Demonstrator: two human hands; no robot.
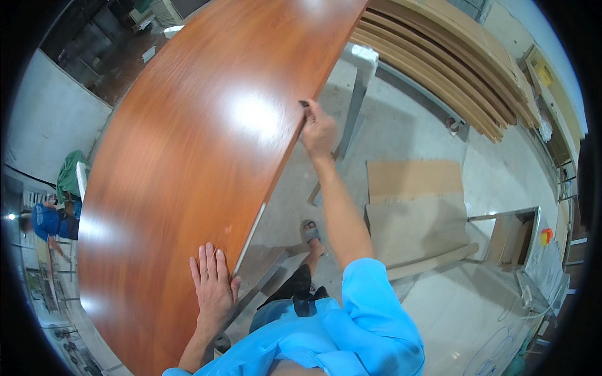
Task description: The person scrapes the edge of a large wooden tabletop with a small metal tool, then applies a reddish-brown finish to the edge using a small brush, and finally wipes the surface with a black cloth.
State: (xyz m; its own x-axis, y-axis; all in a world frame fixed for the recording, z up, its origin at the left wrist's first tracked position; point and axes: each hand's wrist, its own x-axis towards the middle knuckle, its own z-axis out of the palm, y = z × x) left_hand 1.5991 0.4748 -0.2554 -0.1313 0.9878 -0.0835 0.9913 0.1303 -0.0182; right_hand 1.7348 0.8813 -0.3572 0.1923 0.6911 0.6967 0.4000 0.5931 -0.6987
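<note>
A large glossy reddish-brown wood-grain panel (182, 169) lies before me, its long right edge slanting away. My left hand (215, 288) rests flat on its face near that edge, fingers stretched out and holding nothing. Farther along the same edge, my right hand (318, 130) is closed round a small dark object (304, 103), which touches the panel's top corner. Most of that object is hidden by the fingers, so its kind does not show. Between the hands, a pale strip (252, 233) shows along the panel's side.
A metal support with a white padded top (362, 55) stands by the far right edge. Long brown boards (433, 69) are stacked beyond. Cardboard (414, 182), a long roll (433, 262) and a metal stand (530, 244) lie rightward. Another person (49, 219) is at far left.
</note>
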